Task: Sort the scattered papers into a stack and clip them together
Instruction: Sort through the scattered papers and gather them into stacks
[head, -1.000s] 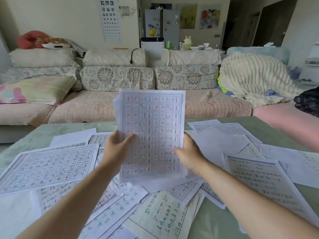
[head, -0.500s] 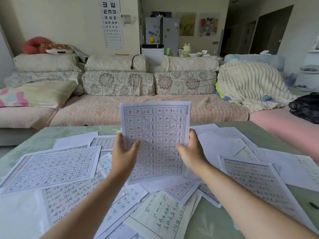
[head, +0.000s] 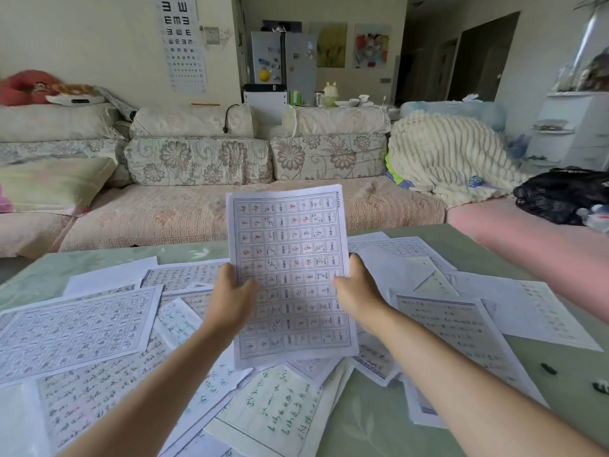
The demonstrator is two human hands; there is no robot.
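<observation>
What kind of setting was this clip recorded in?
Most likely a home living room. A long floral sofa with a blanket runs behind the green table of scattered papers, a fridge stands beyond it, and an eye chart hangs on the wall.

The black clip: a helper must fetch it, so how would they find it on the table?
Go to the green table and its right edge, past the right hand. There, on bare tabletop just beyond the scattered papers, lies the clip. It is small, dark and slim, where everything nearby is white paper.
</observation>
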